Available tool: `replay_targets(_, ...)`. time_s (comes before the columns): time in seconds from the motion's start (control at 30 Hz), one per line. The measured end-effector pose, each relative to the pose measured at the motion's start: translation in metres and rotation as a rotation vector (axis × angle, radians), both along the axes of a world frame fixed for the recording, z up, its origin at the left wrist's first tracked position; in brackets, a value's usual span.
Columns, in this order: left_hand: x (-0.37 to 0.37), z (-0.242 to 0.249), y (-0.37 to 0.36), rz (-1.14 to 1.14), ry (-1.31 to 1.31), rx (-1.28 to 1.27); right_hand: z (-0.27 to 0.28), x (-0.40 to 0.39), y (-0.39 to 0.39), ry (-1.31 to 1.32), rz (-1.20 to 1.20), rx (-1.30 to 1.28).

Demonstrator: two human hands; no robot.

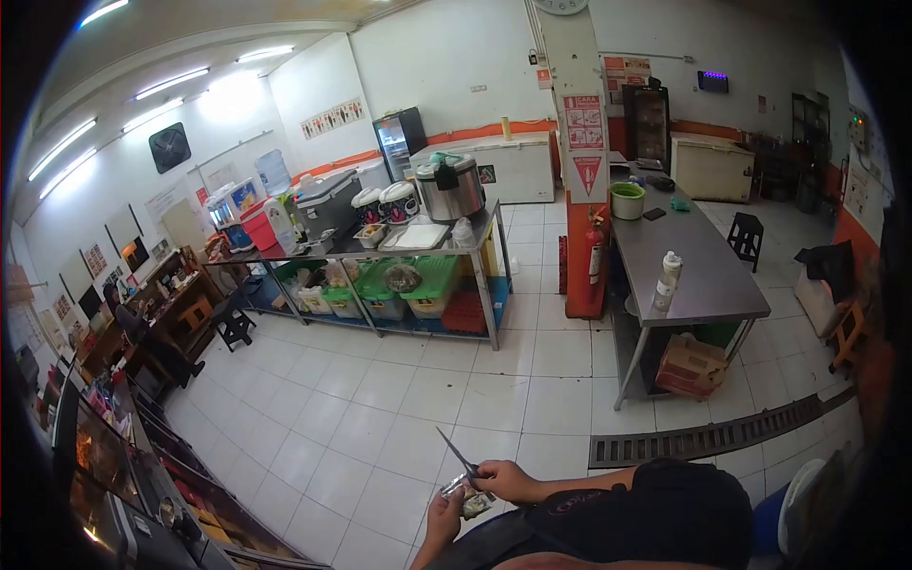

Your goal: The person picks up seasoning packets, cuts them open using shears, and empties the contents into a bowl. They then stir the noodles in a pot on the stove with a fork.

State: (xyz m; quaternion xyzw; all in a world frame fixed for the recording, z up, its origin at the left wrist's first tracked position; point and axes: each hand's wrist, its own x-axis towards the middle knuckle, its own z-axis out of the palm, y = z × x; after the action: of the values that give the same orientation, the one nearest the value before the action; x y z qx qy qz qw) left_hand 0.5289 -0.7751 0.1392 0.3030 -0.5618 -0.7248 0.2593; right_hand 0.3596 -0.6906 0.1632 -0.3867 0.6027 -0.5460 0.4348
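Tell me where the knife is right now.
In the head view, bottom centre: the knife is in the right hand, blade pointing up-left over the white floor tiles, beside the left hand.

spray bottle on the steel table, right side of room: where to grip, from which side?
Judging from afar: grip the spray bottle around its mid-body, below the narrower head. It stands upright near the steel table front-left edge, with bare tabletop around it, so come in level from the open floor side.

Two hands, the left hand and the right hand, share one knife. Two steel desks stand on the floor: a long desk and a shelved desk. One bottle, one green bucket, one fire extinguisher, two chest freezers, two black stools.
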Motion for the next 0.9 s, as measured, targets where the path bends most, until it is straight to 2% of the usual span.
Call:
replay_targets(0.07,0.004,0.006,0.0,0.033,-0.003,0.012,-0.009,0.005,-0.002,-0.108,-0.021,0.004)
replay_targets(0.2,0.018,0.015,-0.008,0.008,0.005,0.092,0.0,0.013,-0.012,-0.132,0.027,-0.062)
replay_targets(0.4,0.042,0.034,-0.011,0.205,-0.006,0.018,0.006,0.03,-0.049,0.028,0.238,-0.101)
replay_targets(0.47,0.055,0.036,-0.012,0.282,0.024,-0.026,-0.005,0.039,-0.07,0.009,0.238,-0.295)
replay_targets(0.6,0.089,0.029,-0.017,0.407,0.04,0.002,0.034,0.052,-0.085,0.097,0.267,-0.221)
replay_targets(0.63,0.097,0.026,-0.018,0.439,0.065,0.014,0.031,0.056,-0.091,0.143,0.351,-0.222)
replay_targets(0.7,0.123,-0.013,-0.032,0.47,0.029,-0.029,0.029,0.068,-0.096,0.155,0.471,-0.23)
replay_targets(0.77,0.152,-0.053,-0.054,0.143,-0.032,0.343,0.013,0.086,-0.096,0.252,0.457,-0.243)
replay_targets(0.8,0.149,-0.056,-0.044,0.31,-0.016,0.159,0.009,0.095,-0.095,0.217,0.479,-0.23)
replay_targets(0.83,0.137,-0.007,-0.034,0.317,-0.017,0.157,0.031,0.1,-0.089,0.22,0.507,-0.13)
replay_targets(0.9,0.112,0.108,-0.003,0.524,-0.242,0.308,0.023,0.112,-0.092,0.079,0.53,-0.033)
